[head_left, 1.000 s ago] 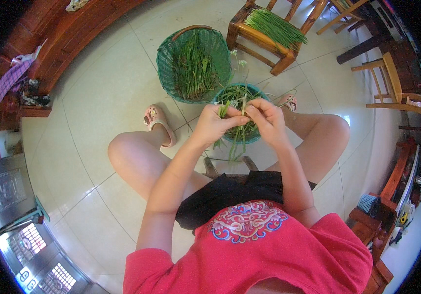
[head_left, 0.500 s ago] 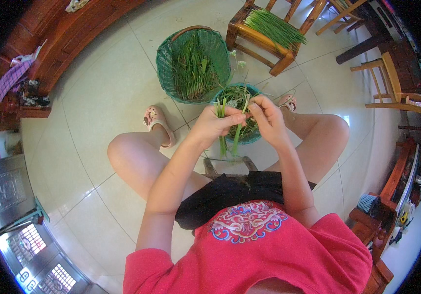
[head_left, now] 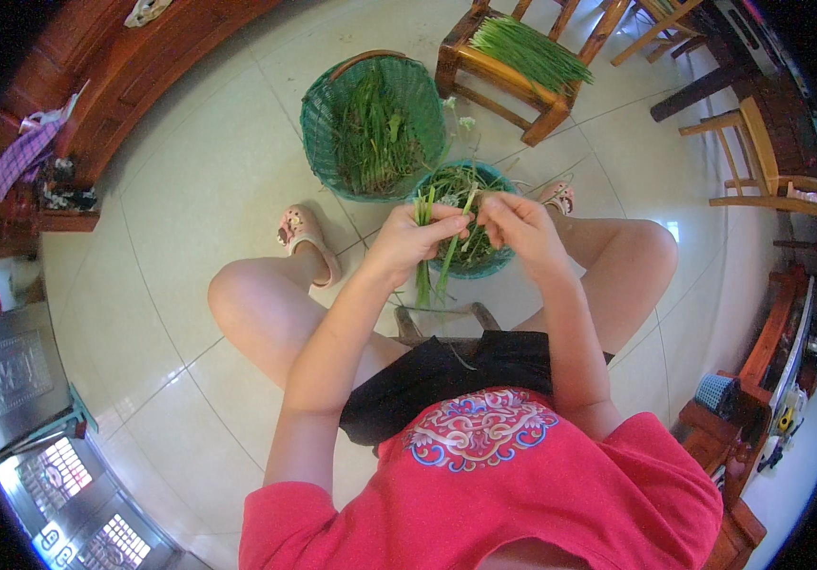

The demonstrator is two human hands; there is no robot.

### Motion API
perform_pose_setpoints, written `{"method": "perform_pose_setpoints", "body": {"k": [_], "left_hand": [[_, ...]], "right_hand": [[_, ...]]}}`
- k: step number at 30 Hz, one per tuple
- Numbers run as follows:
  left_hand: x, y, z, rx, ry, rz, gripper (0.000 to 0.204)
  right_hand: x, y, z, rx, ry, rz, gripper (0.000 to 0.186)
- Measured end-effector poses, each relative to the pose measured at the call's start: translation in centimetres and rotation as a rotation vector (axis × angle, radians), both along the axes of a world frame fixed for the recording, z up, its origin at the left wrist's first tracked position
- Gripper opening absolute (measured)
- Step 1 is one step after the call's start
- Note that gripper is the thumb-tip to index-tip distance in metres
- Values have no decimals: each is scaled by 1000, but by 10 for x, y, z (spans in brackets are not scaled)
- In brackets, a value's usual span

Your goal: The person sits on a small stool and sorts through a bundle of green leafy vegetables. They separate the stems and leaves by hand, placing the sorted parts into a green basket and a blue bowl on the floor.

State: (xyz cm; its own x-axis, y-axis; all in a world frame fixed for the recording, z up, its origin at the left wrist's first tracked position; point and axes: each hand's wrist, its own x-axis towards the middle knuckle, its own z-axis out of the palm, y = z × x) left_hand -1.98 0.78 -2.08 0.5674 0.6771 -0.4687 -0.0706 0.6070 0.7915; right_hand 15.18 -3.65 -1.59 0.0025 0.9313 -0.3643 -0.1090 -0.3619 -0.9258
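My left hand (head_left: pixel 408 237) grips several long green leafy stalks (head_left: pixel 422 285), their lower parts hanging below the fingers. Just right of it, my right hand (head_left: pixel 522 228) is closed in a pinch beside the pale upper end of one stalk; what exactly is between its fingertips is hidden. Both hands are over a small teal basket (head_left: pixel 484 271) of tangled greens, partly covered by them. Behind it a larger green basket (head_left: pixel 318 123) holds a mass of long green leaves and stems.
A wooden chair (head_left: pixel 546 123) bearing a neat bundle of green stalks (head_left: pixel 532 52) stands at the back right, smaller chairs (head_left: pixel 760 152) farther right. Dark wooden furniture (head_left: pixel 114 104) lines the left. My pink clogs (head_left: pixel 302 237) rest on the tiled floor (head_left: pixel 171 285) either side of the small basket.
The stalks in my left hand now hang in a narrower, straighter bunch. My right hand has shifted slightly right, its fingertips a little apart from my left thumb.
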Motion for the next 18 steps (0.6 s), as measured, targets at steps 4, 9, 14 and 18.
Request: {"method": "perform_pose_setpoints", "body": {"k": [4,9,14,18], "left_hand": [[-1,0,1,17,3,-54,18],[-2,1,0,18,0,-137,17],[2,-1,-16,377,231,-124,14],[-8,-2,-14,386,303,-32,15]], "right_hand": [[-7,-1,2,21,189,0,14],[-7,0,4,51,63,-40,11],[-5,2,-9,708,-992,-59,10],[32,14,-19,594,-1363,-171,14]]}}
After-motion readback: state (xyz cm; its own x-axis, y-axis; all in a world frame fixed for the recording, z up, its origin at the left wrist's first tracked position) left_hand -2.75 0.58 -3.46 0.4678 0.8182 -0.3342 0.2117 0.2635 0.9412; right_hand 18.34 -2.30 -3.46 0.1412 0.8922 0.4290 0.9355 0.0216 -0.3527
